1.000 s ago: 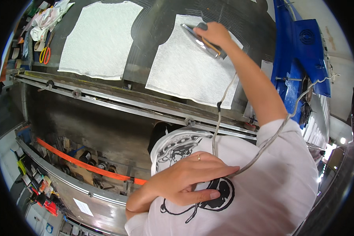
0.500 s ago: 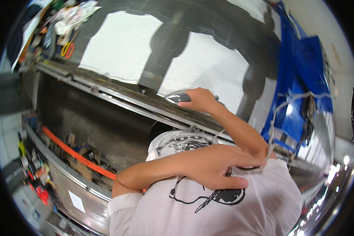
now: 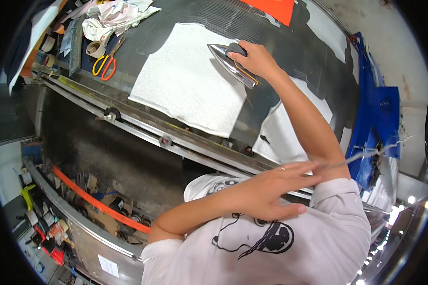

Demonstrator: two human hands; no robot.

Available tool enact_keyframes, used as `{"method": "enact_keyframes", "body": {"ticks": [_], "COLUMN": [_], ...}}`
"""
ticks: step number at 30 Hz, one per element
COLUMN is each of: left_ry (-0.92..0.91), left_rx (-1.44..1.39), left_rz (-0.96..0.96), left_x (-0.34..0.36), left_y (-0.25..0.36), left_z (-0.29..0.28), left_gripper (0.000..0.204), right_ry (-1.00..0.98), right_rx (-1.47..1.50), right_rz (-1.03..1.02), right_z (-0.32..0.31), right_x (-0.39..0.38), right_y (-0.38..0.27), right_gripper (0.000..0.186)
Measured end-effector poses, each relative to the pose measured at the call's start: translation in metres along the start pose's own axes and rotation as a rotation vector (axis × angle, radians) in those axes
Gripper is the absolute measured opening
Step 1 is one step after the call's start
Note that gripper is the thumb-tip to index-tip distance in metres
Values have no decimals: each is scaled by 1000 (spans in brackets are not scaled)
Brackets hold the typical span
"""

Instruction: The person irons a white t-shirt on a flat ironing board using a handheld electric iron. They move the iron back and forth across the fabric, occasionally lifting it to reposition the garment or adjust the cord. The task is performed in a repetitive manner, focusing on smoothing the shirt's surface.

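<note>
My right hand [image 3: 257,59] is closed around the dark handle of a silver clothes iron [image 3: 230,69]. The iron lies at the right edge of a white cut fabric panel [image 3: 185,76] spread on a dark table, its tip pointing up and left. To the right, a second white fabric panel [image 3: 280,128] is partly covered by my right forearm; a small dark mark shows on it. My left hand [image 3: 276,190] is held across my chest, fingers stretched and thumb apart, beside my right upper arm. A pale cord [image 3: 366,154] runs close to its fingertips; contact cannot be told.
Orange-and-yellow-handled scissors [image 3: 104,65], a tape roll [image 3: 95,49] and crumpled white cloth [image 3: 104,23] lie at the far left. An orange sheet [image 3: 276,9] is at the far edge. A metal rail [image 3: 138,129] runs along the table's near side; blue sheeting [image 3: 366,114] hangs at right.
My right hand has carried the iron from the right panel's near edge away and over to the left panel. The view has shifted, bringing the orange sheet in. My left hand remains across my chest.
</note>
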State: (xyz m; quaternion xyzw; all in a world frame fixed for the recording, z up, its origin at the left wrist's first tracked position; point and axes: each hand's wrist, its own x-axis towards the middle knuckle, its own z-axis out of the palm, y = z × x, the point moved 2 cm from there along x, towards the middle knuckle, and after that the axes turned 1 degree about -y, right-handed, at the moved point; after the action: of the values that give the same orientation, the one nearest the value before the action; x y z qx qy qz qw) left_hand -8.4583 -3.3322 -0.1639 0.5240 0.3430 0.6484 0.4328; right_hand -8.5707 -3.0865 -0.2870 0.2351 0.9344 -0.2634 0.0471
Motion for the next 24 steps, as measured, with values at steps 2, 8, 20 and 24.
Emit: {"method": "enact_keyframes", "body": {"ticks": [2, 8, 20, 24], "left_ry": [88, 758, 928, 908], "left_rx": [86, 562, 1408, 1391], "left_rz": [-100, -512, -518, -524], "left_x": [-19, -138, -224, -221], "left_y": [1, -26, -90, -90], "left_z": [-54, -225, -303, -302], "left_gripper": [59, 29, 10, 9], "right_ry": [-11, 45, 123, 146], "right_rx": [-70, -234, -368, -387], "right_rz": [33, 78, 108, 78], "right_z": [19, 42, 48, 47], "right_x": [37, 109, 151, 149], "right_y": [-4, -9, -18, -12], "right_gripper": [47, 49, 46, 46]}}
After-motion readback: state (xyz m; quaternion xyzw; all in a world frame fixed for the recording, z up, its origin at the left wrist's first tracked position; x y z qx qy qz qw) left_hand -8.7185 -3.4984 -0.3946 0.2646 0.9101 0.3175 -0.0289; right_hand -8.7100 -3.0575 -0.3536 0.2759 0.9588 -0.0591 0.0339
